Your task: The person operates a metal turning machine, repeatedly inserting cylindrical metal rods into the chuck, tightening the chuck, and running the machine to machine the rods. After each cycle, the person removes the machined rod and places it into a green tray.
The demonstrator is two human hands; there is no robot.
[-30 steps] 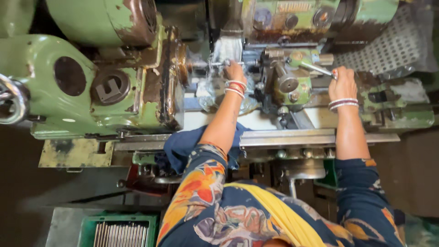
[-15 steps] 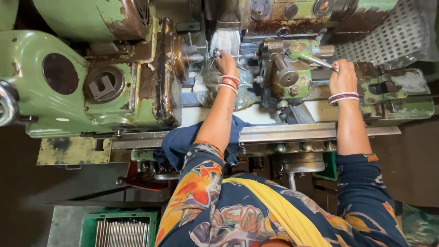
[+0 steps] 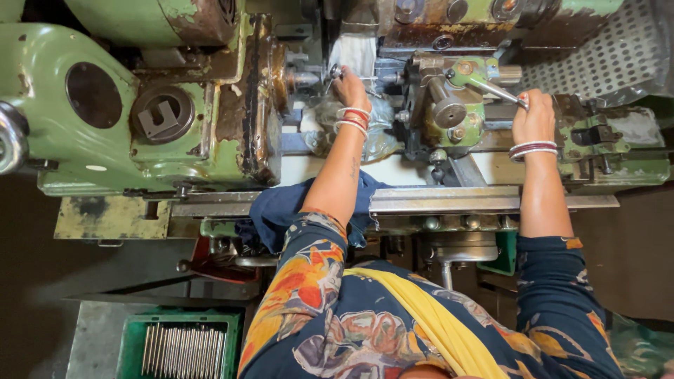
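A worker's left hand point(image 3: 349, 85) pinches a small metal part point(image 3: 335, 71) at the chuck point(image 3: 298, 77) of a worn green lathe point(image 3: 140, 105), at twelve o'clock; the right hand point(image 3: 533, 116), at two o'clock, is wrapped around a steel lever point(image 3: 500, 91); a green crate of rods point(image 3: 181, 347) sits at seven o'clock

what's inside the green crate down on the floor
The green crate holds a row of thin metal rods lying side by side. Its lower part runs out of frame, so anything beneath the rods cannot be seen.
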